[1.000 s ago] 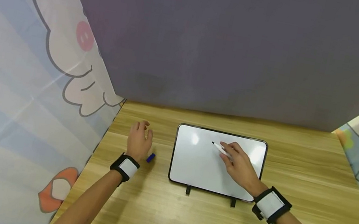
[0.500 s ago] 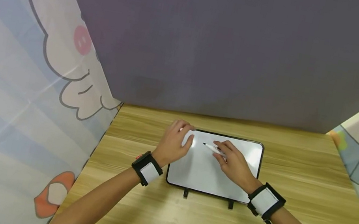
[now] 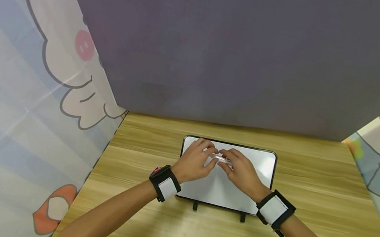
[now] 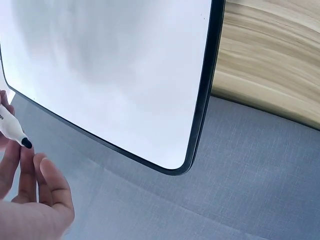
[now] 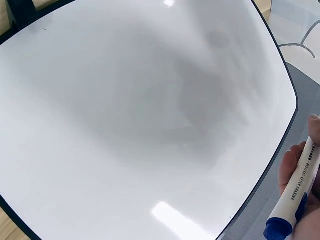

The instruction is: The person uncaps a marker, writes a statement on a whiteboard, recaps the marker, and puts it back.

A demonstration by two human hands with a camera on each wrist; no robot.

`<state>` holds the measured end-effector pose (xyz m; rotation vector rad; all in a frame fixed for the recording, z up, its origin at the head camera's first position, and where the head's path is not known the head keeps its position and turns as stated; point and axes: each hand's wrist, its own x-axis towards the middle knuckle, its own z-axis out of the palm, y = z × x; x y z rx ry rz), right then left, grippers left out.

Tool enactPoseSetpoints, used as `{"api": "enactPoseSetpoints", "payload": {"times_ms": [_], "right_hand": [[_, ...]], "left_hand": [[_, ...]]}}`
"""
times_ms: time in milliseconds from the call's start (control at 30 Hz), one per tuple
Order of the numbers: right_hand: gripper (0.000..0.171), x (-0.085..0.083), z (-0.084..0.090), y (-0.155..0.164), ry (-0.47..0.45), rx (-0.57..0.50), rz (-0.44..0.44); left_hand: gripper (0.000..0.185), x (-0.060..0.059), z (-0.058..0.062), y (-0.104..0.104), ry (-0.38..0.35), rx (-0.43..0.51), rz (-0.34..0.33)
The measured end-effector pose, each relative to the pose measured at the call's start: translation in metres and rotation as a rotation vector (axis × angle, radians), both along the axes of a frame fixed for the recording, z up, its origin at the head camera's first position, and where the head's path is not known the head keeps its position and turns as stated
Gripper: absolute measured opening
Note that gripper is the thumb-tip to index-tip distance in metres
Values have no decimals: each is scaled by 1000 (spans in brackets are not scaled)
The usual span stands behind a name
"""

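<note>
The right hand (image 3: 243, 174) pinches the marker (image 3: 222, 158) to keep it steady. The left hand (image 3: 194, 162) meets its tip, maybe gripping it, just above the whiteboard (image 3: 262, 165).

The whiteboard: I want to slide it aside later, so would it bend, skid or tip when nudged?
The whiteboard looks like a stiff framed panel, so it probably won't flex. It seems propped on two small black feet at its near edge, so a push might make it rock or skid on the smooth wooden table. Probably light.
</note>
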<state>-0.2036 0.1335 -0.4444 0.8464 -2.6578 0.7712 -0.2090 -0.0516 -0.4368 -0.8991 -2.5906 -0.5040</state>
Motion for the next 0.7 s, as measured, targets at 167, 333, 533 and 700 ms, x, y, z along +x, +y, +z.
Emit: {"api": "enactPoseSetpoints", "payload": {"times_ms": [167,333,533,700], "right_hand": [[36,-1,1,-4,2,18,2],[41,2,2,-5,1,20,4],[43,3,0,-6,28,21,26],[44,2,-2,-7,40,44,34]], "left_hand": [[23,1,-2,0,-9,-38,8],[20,3,-5,1,12,-54,0],[20,4,-10,0,28,-95,-12],[15,5,-10,-1,16,-114,-2]]}}
